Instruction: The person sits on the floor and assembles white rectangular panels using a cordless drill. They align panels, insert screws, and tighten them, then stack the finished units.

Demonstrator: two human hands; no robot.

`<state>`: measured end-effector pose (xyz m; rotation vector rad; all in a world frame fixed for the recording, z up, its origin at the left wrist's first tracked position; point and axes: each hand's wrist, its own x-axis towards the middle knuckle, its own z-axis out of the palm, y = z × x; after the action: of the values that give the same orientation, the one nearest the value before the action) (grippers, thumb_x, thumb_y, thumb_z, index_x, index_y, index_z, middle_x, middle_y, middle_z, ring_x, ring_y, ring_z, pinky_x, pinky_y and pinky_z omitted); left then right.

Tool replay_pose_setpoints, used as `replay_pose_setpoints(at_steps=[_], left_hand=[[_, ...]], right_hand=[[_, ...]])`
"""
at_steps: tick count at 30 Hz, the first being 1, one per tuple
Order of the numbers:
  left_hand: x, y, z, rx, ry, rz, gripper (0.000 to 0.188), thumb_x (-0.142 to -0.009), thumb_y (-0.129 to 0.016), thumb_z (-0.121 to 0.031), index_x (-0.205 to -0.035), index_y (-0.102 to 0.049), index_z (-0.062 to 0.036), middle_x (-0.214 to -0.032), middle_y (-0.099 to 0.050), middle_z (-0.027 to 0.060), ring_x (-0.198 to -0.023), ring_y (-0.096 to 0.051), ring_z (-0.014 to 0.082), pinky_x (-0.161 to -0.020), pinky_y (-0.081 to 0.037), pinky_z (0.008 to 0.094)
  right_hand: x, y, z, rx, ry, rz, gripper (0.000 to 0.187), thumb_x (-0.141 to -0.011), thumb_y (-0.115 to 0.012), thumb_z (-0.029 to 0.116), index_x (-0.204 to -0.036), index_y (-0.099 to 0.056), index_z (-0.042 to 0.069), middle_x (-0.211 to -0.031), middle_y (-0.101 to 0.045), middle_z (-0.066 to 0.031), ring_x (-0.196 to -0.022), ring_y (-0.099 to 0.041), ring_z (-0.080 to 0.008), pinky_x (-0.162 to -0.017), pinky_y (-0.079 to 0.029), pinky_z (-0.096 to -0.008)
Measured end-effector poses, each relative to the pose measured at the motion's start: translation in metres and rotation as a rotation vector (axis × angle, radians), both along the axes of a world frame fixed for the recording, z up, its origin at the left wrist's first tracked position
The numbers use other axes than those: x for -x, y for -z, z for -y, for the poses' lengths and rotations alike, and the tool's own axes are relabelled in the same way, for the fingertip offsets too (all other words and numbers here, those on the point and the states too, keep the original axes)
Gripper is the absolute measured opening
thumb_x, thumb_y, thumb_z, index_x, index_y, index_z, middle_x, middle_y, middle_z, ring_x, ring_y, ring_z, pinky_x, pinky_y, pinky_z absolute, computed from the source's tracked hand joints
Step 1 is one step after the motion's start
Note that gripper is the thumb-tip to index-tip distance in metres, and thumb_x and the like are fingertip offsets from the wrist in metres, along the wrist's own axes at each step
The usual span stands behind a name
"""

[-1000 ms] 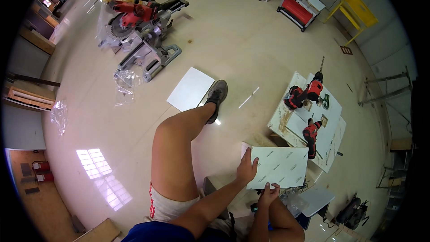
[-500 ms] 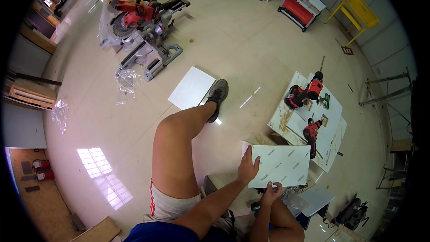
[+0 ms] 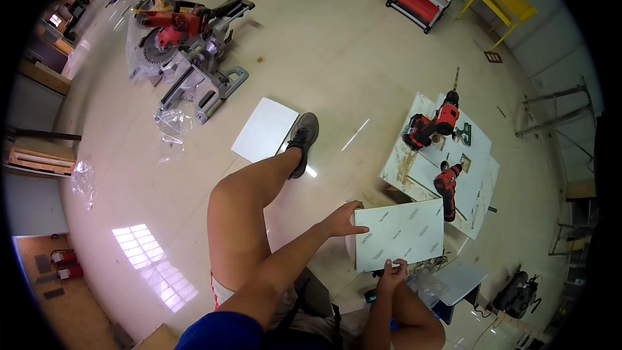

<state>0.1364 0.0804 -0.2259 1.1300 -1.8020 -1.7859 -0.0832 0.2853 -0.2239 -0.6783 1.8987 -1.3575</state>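
Note:
A white rectangular panel point(image 3: 400, 233) covered in printed protective film is tilted up before me, above my right leg. My left hand point(image 3: 345, 220) is closed on its left edge, thumb over the printed face and fingers behind the edge. At the near edge, my right hand point(image 3: 391, 273) pinches the panel. Beyond it, a red-and-black cordless drill point(image 3: 447, 188) lies on stacked white boards point(image 3: 402, 165). A larger red-and-black drill point(image 3: 447, 115) with a long bit rests farther back on that stack. What supports the held panel underneath is hidden.
A red-and-grey mitre saw point(image 3: 184, 45) stands on the floor at far left. A white sheet point(image 3: 264, 131) lies by my shoe point(image 3: 304, 136). Clear plastic point(image 3: 173, 126) is crumpled near the saw. A yellow stand point(image 3: 502, 3) and a red-fronted machine point(image 3: 416, 3) are at far right.
My left hand has shifted left and back, from the panel's printed face to its left edge. The panel has turned slightly. My right hand stays at the near edge.

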Motion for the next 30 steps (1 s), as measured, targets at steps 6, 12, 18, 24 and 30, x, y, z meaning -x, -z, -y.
replay_pose_setpoints(at_steps=[6,12,18,24,30], left_hand=[[0.004,0.018,-0.01,-0.013,-0.141,-0.111,0.078,-0.069,-0.085,-0.04,-0.125,-0.048,-0.0006,-0.12,-0.056,0.0227,-0.114,-0.055,0.0363,-0.097,-0.046,0.0418],[0.005,0.012,-0.007,0.022,-0.128,-0.049,0.076,-0.069,-0.086,-0.036,-0.124,-0.047,-0.0023,-0.118,-0.055,0.0199,-0.109,-0.058,0.0316,-0.093,-0.049,0.04],[0.005,0.011,-0.006,0.037,-0.129,-0.06,0.075,-0.069,-0.086,-0.036,-0.123,-0.047,-0.003,-0.114,-0.057,0.0199,-0.106,-0.058,0.0318,-0.089,-0.048,0.0393],[0.004,0.013,-0.008,0.047,-0.144,-0.102,0.076,-0.068,-0.087,-0.037,-0.123,-0.048,-0.003,-0.114,-0.057,0.0196,-0.107,-0.058,0.0306,-0.089,-0.048,0.0388],[0.008,0.012,-0.01,0.017,-0.162,-0.068,0.077,-0.066,-0.088,-0.038,-0.122,-0.048,-0.0026,-0.116,-0.056,0.0187,-0.108,-0.058,0.0311,-0.091,-0.048,0.0396]], right_hand=[[-0.006,-0.006,0.004,0.027,0.032,0.066,0.022,-0.09,-0.063,0.003,-0.096,-0.044,0.013,-0.061,-0.04,0.0069,-0.05,-0.037,-0.0019,-0.046,-0.032,-0.0199],[-0.006,-0.006,-0.002,0.054,0.04,0.126,0.023,-0.09,-0.063,0.002,-0.097,-0.044,0.013,-0.066,-0.045,0.0048,-0.052,-0.039,-0.003,-0.047,-0.035,-0.0197],[-0.013,-0.011,0.0,0.075,0.053,0.157,0.025,-0.09,-0.063,0.001,-0.099,-0.043,0.013,-0.074,-0.049,0.0025,-0.061,-0.046,-0.0042,-0.051,-0.039,-0.0205],[-0.011,-0.013,0.004,0.074,0.04,0.184,0.025,-0.091,-0.064,0.003,-0.098,-0.043,0.014,-0.075,-0.049,0.0022,-0.063,-0.047,-0.005,-0.051,-0.044,-0.022],[0.001,-0.001,-0.003,0.13,0.029,0.221,0.023,-0.091,-0.064,0.003,-0.097,-0.044,0.013,-0.079,-0.051,0.0004,-0.064,-0.049,-0.0071,-0.051,-0.044,-0.0231]])
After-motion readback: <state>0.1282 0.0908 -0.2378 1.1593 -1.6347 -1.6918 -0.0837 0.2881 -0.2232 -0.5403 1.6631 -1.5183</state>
